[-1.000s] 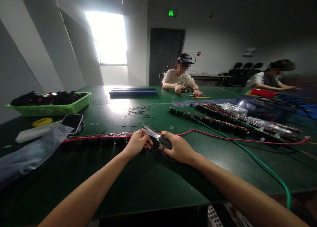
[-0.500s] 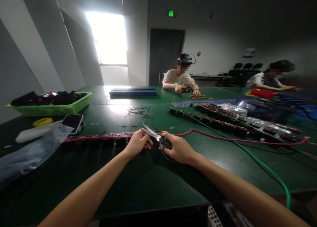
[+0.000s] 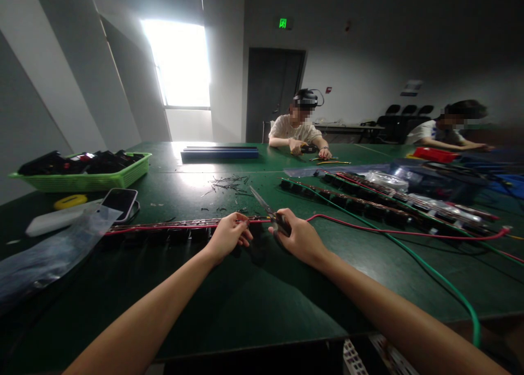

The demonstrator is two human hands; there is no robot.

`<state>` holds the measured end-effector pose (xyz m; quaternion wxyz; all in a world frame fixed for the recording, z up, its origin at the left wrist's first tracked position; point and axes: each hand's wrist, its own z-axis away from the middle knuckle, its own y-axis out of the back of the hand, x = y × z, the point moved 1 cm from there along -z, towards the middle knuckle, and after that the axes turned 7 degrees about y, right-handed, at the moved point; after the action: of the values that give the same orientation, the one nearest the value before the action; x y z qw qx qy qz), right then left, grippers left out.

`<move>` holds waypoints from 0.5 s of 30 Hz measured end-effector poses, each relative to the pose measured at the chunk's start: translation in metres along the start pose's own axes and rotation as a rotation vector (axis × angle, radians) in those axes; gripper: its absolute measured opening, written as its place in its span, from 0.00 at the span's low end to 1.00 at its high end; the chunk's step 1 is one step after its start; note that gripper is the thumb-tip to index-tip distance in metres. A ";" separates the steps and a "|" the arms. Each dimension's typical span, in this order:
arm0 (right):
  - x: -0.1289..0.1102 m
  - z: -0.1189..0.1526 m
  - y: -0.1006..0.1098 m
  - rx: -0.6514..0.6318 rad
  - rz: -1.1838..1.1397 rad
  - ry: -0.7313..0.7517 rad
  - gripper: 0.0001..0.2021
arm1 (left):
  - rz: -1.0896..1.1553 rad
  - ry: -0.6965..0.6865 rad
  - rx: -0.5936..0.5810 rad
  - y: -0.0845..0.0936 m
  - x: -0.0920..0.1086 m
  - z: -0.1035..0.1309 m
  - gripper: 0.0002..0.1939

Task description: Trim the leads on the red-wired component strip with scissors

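My right hand (image 3: 301,237) is closed around the handles of a pair of scissors (image 3: 265,204), whose blades are together and point up and away to the left. My left hand (image 3: 229,237) is closed at the right end of a long black strip (image 3: 180,234), thumb and forefinger pinched. What they pinch is too small to make out. Along the strip runs a red wire (image 3: 147,227), which passes between my hands and on to the right across the green table (image 3: 229,304).
Thin black clippings (image 3: 229,184) lie beyond my hands. To the left are a green basket (image 3: 135,170) of black parts, a phone (image 3: 119,204) and a plastic bag (image 3: 61,260). More wired strips (image 3: 347,200) and a green wire (image 3: 434,271) lie right. Two people sit across the table.
The scissors have closed and swung upright, away from my left fingers. My right hand has shifted slightly right; my left hand stays in place.
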<state>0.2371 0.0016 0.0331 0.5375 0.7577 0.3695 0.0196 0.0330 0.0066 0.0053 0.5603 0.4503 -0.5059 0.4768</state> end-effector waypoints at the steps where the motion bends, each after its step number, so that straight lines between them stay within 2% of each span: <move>1: 0.000 0.000 0.000 -0.002 -0.003 0.011 0.14 | -0.001 0.000 0.001 0.000 0.000 0.000 0.09; 8: -0.009 0.002 -0.003 -0.058 0.035 0.132 0.22 | -0.008 0.006 -0.001 0.000 -0.002 -0.003 0.07; 15: -0.010 0.003 -0.005 -0.128 -0.009 0.145 0.23 | -0.015 -0.029 -0.002 -0.001 0.000 -0.001 0.07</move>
<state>0.2277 -0.0059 0.0314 0.5566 0.7168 0.4089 0.0957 0.0342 0.0069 0.0051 0.5566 0.4605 -0.5111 0.4656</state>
